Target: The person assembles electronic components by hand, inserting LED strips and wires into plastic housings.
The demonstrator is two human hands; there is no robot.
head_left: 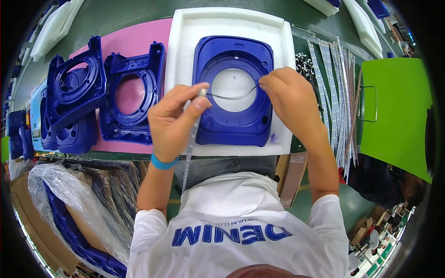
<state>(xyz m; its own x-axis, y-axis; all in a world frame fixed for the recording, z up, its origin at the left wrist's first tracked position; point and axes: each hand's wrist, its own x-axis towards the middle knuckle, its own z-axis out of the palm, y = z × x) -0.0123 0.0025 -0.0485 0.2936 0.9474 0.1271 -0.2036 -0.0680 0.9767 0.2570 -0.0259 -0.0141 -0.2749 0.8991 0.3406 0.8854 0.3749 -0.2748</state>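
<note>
Plainly, both hands are busy above one blue plastic frame (232,135), which lies in a white foam tray (185,28) on the tabletop (303,44). The left hand (174,116), a blue band (164,162) at its wrist, pinches the end of a pale LED strip (187,162) between thumb and fingers; the strip hangs down toward the person's lap. The right hand (292,99) has its fingertips drawn together, pinching the far part of a dark wire (232,98), which sags from the left fingers across the frame's round opening.

As for writing, the person's white shirt (199,204) bears large blue capitals (232,235) and a smaller line of print, both upside down in this view. On the foam, small bluish marks (274,138) sit near the frame's lower right corner, and another shows through the opening; they are too small to make out.

Left of the tray, more blue housings (79,90) are gathered on and beside a pink sheet (153,28). To the right lie loose LED strips (336,92), side by side, with a bright green panel (394,116) beyond them.
</note>
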